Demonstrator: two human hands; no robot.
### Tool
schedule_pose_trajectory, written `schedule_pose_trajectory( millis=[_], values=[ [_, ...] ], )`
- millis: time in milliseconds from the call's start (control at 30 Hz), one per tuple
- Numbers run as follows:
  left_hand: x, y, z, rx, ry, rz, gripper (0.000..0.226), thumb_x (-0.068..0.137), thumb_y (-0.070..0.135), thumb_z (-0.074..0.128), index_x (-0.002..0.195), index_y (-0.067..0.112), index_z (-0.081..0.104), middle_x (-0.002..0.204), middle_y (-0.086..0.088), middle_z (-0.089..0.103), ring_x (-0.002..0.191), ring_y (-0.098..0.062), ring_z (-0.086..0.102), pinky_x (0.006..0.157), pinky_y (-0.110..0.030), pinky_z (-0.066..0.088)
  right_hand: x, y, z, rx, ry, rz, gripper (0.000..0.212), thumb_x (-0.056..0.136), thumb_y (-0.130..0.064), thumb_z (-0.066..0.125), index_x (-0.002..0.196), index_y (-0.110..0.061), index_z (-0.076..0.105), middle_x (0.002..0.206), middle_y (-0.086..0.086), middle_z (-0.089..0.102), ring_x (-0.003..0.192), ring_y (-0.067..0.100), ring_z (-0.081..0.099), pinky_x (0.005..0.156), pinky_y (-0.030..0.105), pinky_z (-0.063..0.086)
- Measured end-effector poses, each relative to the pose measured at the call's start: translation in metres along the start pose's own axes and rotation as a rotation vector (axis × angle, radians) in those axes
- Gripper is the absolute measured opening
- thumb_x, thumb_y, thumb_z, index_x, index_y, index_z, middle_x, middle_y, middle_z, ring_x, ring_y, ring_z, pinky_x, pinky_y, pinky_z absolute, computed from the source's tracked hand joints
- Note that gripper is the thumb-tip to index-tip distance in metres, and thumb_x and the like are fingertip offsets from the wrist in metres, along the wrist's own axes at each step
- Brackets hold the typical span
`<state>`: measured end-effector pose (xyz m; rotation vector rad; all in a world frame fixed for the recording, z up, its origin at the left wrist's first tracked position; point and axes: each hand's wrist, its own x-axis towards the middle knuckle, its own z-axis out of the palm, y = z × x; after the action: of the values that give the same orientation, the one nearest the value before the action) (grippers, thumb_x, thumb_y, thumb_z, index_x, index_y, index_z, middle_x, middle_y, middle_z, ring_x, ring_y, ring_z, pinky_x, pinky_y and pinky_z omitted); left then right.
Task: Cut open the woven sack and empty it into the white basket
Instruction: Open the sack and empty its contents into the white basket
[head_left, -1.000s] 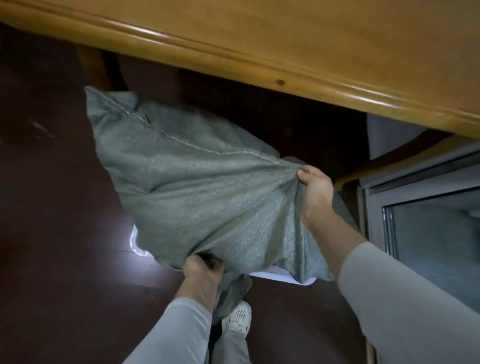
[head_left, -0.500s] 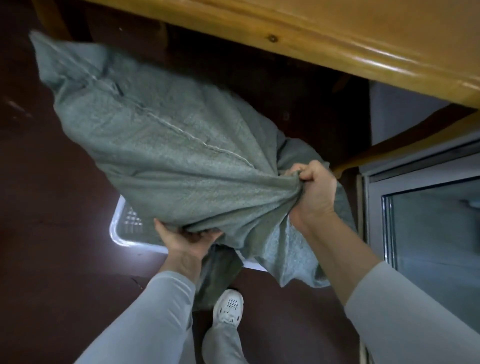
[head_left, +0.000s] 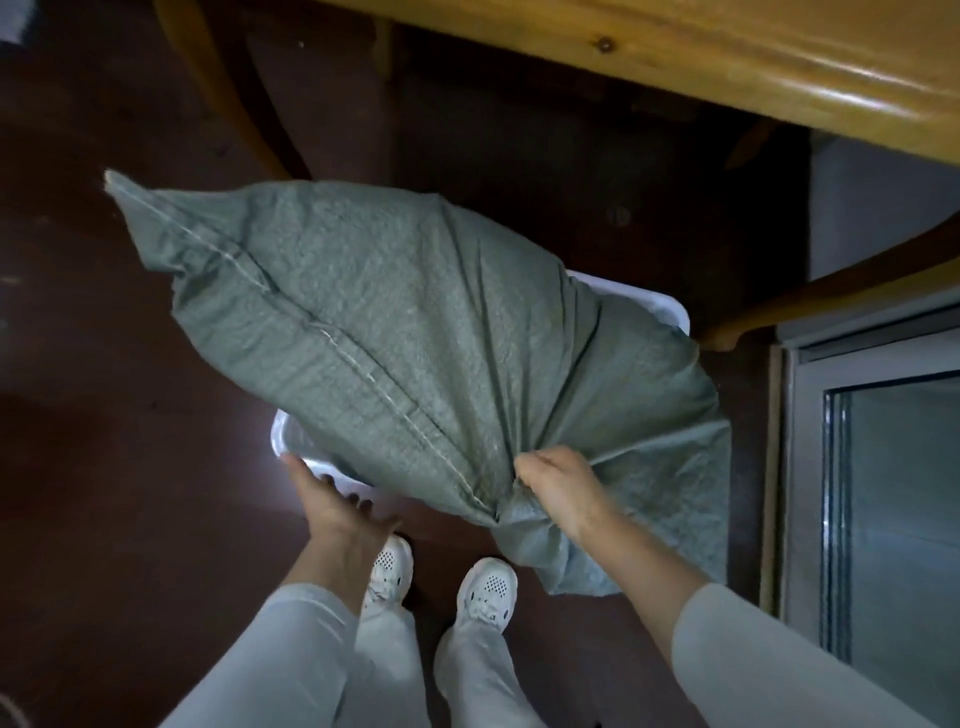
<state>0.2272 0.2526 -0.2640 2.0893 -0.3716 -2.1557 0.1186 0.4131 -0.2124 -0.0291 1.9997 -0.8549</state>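
Down at our feet, white shoes (head_left: 485, 597) on dark floor (head_left: 104, 519). Our left hand (head_left: 337, 506) reaches forward, palm up and fingers spread, grasping nothing, just under the woven sack (head_left: 395, 348). Our right hand (head_left: 563, 486) is clenched on the bunched neck (loose fabric drapes beneath). The bulging sack hangs tilted over the white basket (head_left: 670, 312), beyond which stands the wooden table (head_left: 779, 67).

I note the woven sack (head_left: 395, 332) is grey-green, coarse and matt, with a pale stitched seam. The white basket (head_left: 291, 441) beneath looks smooth glossy plastic. The far table (head_left: 727, 57) is varnished wood, shiny. The floor (head_left: 104, 493) is dark with a dull sheen.
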Motion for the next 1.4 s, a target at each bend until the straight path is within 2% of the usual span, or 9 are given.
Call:
schedule_pose_trajectory(
  millis=[133, 267, 400, 500, 667, 867, 967, 1200, 1400],
  values=[
    [-0.024, 0.032, 0.018, 0.113, -0.101, 0.244, 0.104, 0.053, 0.094, 0.039, 0.135, 0.03, 0.047, 0.136, 0.006, 0.053, 0.108, -0.02, 0.059, 0.099, -0.043, 0.042, -0.006, -0.008, -0.003, -0.281, 0.001, -0.074, 0.04, 0.078, -0.058, 0.057, 0.074, -0.018, 0.056, 0.076, -0.002, 0.056, 0.078, 0.02, 0.056, 0.07, 0.034, 0.042],
    [-0.033, 0.059, 0.059, 0.475, 0.231, 0.452, 0.144, 0.026, 0.093, 0.054, 0.148, 0.029, 0.011, 0.156, -0.006, 0.019, 0.141, -0.03, 0.027, 0.114, -0.052, 0.027, -0.012, -0.012, 0.004, -0.519, -0.083, -0.268, 0.035, 0.074, -0.041, 0.073, 0.101, -0.022, 0.062, 0.098, -0.005, 0.059, 0.101, 0.015, 0.052, 0.073, 0.023, 0.031],
    [-0.014, 0.075, 0.081, 0.63, 0.393, 0.511, 0.108, 0.054, 0.061, 0.075, 0.137, 0.009, 0.033, 0.142, -0.016, 0.038, 0.13, -0.035, 0.041, 0.11, -0.043, 0.034, -0.016, 0.003, 0.0, -0.451, -0.063, -0.322, 0.034, 0.076, -0.025, 0.073, 0.108, -0.02, 0.063, 0.102, -0.012, 0.05, 0.107, 0.014, 0.054, 0.088, 0.026, 0.043],
    [-0.001, 0.076, 0.084, 0.743, 0.449, 0.548, 0.056, 0.082, 0.029, 0.061, 0.133, 0.014, 0.044, 0.141, -0.006, 0.046, 0.13, -0.026, 0.044, 0.108, -0.035, 0.038, -0.021, 0.021, -0.003, -0.374, 0.11, -0.219, 0.081, 0.067, -0.032, 0.081, 0.136, -0.028, 0.039, 0.138, -0.005, 0.029, 0.123, 0.01, 0.038, 0.111, 0.033, 0.034],
    [-0.006, 0.087, 0.07, 0.695, 0.612, 0.709, 0.114, 0.068, 0.057, 0.07, 0.149, 0.01, 0.007, 0.149, -0.021, 0.025, 0.136, -0.037, 0.031, 0.112, -0.043, 0.02, -0.018, 0.047, -0.01, -0.523, 0.338, 0.14, 0.128, 0.061, -0.042, 0.082, 0.147, -0.036, -0.013, 0.155, 0.007, -0.023, 0.145, 0.031, -0.013, 0.115, 0.058, -0.003],
    [0.018, 0.122, 0.065, 0.646, 0.306, 0.876, 0.103, 0.072, 0.035, 0.071, 0.15, 0.022, 0.006, 0.15, -0.008, 0.037, 0.136, -0.023, 0.039, 0.116, -0.037, 0.026, 0.01, 0.068, -0.013, -0.2, 0.42, 0.181, 0.031, 0.095, -0.022, 0.044, 0.123, -0.019, 0.057, 0.141, 0.017, 0.039, 0.125, 0.036, 0.045, 0.102, 0.04, 0.036],
    [0.027, 0.127, 0.053, 0.687, 0.323, 0.957, 0.051, 0.071, 0.027, 0.064, 0.119, 0.014, 0.061, 0.107, -0.005, 0.068, 0.106, -0.025, 0.064, 0.096, -0.036, 0.05, 0.012, 0.053, -0.014, 0.039, 0.545, 0.248, 0.029, 0.098, -0.012, 0.035, 0.116, -0.003, 0.057, 0.127, 0.02, 0.055, 0.114, 0.034, 0.053, 0.088, 0.031, 0.039],
    [0.022, 0.137, 0.058, 0.625, 0.376, 0.987, 0.023, 0.083, 0.018, 0.051, 0.083, 0.001, 0.068, 0.059, 0.009, 0.041, 0.08, -0.018, 0.048, 0.082, -0.032, 0.047, 0.028, 0.038, 0.006, 0.26, 0.45, 0.65, 0.116, 0.065, -0.056, 0.074, 0.15, -0.026, 0.0, 0.157, 0.018, -0.001, 0.143, 0.041, 0.015, 0.113, 0.049, 0.025],
    [0.025, 0.131, 0.054, 0.684, 0.385, 1.036, 0.02, 0.084, 0.015, 0.052, 0.072, 0.004, 0.064, 0.065, -0.002, 0.045, 0.08, -0.018, 0.044, 0.084, -0.027, 0.044, 0.055, 0.065, 0.022, 0.271, 0.341, 0.707, 0.049, 0.094, -0.015, 0.041, 0.141, -0.002, 0.032, 0.143, 0.014, 0.045, 0.131, 0.028, 0.044, 0.107, 0.036, 0.038]
  ],
)
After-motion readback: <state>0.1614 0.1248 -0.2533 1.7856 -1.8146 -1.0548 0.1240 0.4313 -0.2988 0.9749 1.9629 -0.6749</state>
